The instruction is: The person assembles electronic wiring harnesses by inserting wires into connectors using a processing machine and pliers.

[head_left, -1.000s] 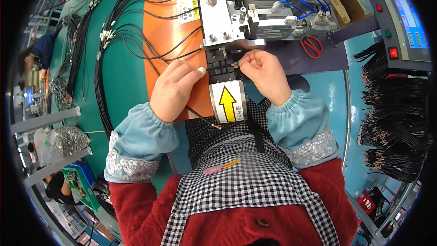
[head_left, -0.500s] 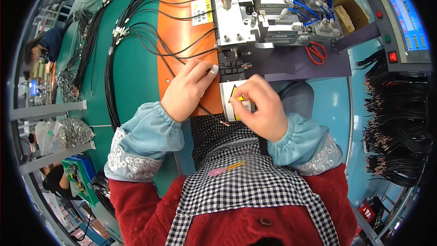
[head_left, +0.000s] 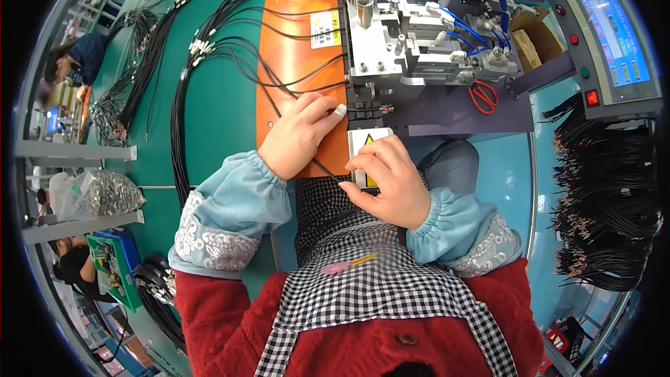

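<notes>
My left hand [head_left: 299, 134] rests on the orange board with its fingers bent and pressed together. Its pale-tipped finger is against the left side of a black clamping block [head_left: 361, 110]; whatever the fingers pinch is hidden. Short coloured wire ends [head_left: 386, 109] stick out of the block's right side. Below the block, my right hand [head_left: 394, 185] hovers over a white plate [head_left: 370, 137] with a yellow warning label, thumb and forefinger apart. A loose black cable [head_left: 322, 167] passes under my left hand, its end beside my right thumb; contact there is unclear.
Black cable bundles [head_left: 176, 119] lie on the green table [head_left: 216, 122]. A pneumatic machine [head_left: 433, 49] stands ahead, with red-handled scissors [head_left: 483, 98] beside it. At right are a control screen [head_left: 618, 35] and hanging cables [head_left: 604, 202]. A co-worker [head_left: 84, 59] is at far left.
My right hand has come down slightly toward the loose cable's end, and its thumb and forefinger have parted. My left hand stays beside the block. The whole view has shifted a little.
</notes>
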Tool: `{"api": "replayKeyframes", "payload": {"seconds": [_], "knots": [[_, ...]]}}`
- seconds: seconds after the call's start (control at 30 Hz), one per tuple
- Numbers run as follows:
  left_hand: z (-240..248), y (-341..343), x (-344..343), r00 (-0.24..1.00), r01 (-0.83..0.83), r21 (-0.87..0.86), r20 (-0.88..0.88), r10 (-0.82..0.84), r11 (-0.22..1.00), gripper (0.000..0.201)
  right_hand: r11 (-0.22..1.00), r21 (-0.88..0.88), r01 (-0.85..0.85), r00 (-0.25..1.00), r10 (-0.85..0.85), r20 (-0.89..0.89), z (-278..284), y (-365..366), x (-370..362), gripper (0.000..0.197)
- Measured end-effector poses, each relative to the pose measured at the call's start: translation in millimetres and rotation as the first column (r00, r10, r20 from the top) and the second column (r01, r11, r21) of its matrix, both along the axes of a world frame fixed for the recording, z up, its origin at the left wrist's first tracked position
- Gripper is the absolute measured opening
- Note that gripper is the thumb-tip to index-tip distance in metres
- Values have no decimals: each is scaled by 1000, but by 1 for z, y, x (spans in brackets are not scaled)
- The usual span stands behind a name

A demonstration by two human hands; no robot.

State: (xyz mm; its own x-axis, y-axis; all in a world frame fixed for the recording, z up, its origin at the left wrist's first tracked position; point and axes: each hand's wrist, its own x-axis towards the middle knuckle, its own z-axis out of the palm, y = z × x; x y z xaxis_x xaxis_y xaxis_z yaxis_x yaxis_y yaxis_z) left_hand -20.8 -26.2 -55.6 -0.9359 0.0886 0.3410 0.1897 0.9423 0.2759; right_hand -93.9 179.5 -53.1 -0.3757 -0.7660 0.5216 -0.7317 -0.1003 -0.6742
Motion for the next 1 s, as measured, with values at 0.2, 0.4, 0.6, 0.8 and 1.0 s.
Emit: {"api": "replayKeyframes", "payload": {"seconds": [0.2, 0.4, 0.6, 0.8, 1.0], "knots": [[5, 2, -4, 1000, 5, -108, -11, -6, 994, 32, 1000, 7, 13, 1000, -13, -10, -1, 6, -6, 25], [-1, -6, -20, 987, -155, -209, -82, 140, 966, 32, 998, 15, 55, 997, -54, -61, -1, -2, -10, 27], [7, -58, 4, 835, -488, -30, -308, 457, 872, 26, 992, 98, 74, 975, -51, -216, 0, 3, -7, 27], [-54, -272, 130, -35, -999, -23, -208, 978, -41, 37, 995, 31, 99, 907, -78, -415, -19, 2, 9, 25], [-40, -220, 81, 322, -946, 34, 25, 946, 321, 44, 999, -30, 24, 976, -29, -216, -20, 7, 0, 21]]}}
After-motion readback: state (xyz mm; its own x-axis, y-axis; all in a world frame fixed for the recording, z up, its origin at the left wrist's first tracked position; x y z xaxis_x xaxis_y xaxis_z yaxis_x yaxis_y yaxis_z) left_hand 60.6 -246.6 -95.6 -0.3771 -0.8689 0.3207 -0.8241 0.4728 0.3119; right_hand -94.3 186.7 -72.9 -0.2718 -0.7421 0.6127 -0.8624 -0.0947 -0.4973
